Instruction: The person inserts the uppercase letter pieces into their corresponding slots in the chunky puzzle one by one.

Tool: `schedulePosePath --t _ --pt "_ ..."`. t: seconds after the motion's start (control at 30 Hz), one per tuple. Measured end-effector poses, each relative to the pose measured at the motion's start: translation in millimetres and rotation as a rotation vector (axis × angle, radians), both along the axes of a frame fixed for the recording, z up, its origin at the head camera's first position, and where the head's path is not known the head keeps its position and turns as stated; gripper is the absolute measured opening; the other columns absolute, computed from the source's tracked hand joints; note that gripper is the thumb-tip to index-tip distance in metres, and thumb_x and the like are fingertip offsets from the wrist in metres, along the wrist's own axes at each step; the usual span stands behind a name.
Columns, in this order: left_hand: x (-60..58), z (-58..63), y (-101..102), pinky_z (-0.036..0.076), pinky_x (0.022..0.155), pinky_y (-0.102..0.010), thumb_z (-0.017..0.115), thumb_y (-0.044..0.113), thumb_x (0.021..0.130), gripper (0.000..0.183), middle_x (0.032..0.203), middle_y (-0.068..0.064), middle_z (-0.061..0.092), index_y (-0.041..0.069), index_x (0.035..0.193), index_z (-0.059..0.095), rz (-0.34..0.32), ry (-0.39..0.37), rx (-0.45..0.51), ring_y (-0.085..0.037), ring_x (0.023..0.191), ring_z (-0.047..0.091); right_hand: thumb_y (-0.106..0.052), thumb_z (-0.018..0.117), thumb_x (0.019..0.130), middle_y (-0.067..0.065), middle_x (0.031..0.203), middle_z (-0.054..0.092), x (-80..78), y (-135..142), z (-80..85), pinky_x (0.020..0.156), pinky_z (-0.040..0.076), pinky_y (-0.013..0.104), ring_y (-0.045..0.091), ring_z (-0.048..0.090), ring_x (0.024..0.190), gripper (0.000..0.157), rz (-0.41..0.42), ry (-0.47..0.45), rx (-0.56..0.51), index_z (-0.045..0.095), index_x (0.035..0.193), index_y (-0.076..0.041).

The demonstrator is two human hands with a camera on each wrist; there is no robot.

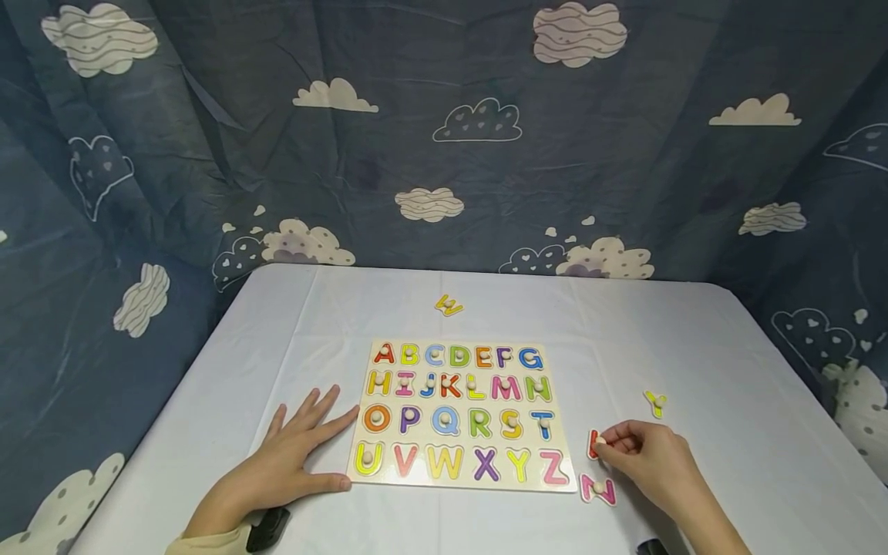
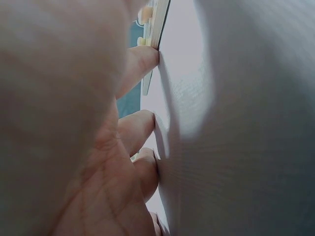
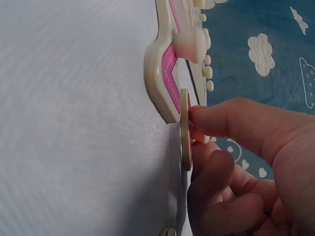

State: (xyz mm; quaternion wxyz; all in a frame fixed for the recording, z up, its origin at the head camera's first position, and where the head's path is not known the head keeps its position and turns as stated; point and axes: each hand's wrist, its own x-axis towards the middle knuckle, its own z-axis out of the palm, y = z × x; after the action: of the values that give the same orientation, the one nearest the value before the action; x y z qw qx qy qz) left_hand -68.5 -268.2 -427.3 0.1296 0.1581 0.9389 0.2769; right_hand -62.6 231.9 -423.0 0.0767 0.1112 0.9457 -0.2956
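A wooden alphabet puzzle board (image 1: 458,487) lies flat on the white table, with knobbed letters in its upper rows. My left hand (image 1: 294,451) rests on the table, fingers spread, index fingertip and thumb at the board's left edge. Off the board's right side, my right hand (image 1: 645,461) pinches a red letter piece (image 1: 593,445) by its knob. In the right wrist view the red piece (image 3: 185,132) is seen edge-on, so its letter is hidden. Just nearer to me lies a pink Z piece (image 1: 588,489). The board's bottom row shows V, W, Y and Z without knobs.
A yellow Y piece (image 1: 655,404) lies beyond my right hand. Behind the board's far edge sits a yellow W piece (image 1: 448,306), tilted around. A dark cloth (image 1: 444,169) with cloud prints hangs behind the table. A black wrist device (image 1: 269,529) is on my left wrist.
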Motion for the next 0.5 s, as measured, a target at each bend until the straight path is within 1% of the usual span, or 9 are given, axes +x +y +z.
schedulePosePath --t 0.1,0.27,0.5 --pt "0.1 0.5 0.2 -0.002 0.123 -0.083 0.089 0.066 0.073 0.102 0.179 -0.014 0.026 0.031 0.161 0.052 -0.001 0.002 -0.001 -0.052 0.165 0.012 -0.027 0.085 0.09 -0.003 0.073 0.067 0.1 0.6 -0.7 0.059 0.04 0.022 0.013 0.056 0.071 0.021 -0.023 -0.01 -0.017 0.077 0.092 -0.007" --pt "0.2 1.3 0.5 -0.001 0.123 -0.084 0.089 0.065 0.073 0.102 0.179 -0.015 0.026 0.03 0.161 0.052 0.001 0.002 -0.004 -0.053 0.165 0.013 -0.028 0.087 0.088 -0.004 0.072 0.069 2.1 1.9 -2.4 0.058 0.042 0.022 0.011 0.057 0.069 0.022 -0.048 0.001 -0.021 0.078 0.091 -0.008" --pt "0.4 1.0 0.5 -0.001 0.123 -0.083 0.089 0.066 0.073 0.102 0.179 -0.015 0.026 0.031 0.161 0.052 -0.007 0.009 -0.003 -0.052 0.165 0.013 -0.028 0.086 0.089 -0.003 0.073 0.069 3.6 2.2 -4.7 0.057 0.043 0.021 0.01 0.057 0.067 0.023 -0.036 0.007 -0.037 0.078 0.092 -0.006"
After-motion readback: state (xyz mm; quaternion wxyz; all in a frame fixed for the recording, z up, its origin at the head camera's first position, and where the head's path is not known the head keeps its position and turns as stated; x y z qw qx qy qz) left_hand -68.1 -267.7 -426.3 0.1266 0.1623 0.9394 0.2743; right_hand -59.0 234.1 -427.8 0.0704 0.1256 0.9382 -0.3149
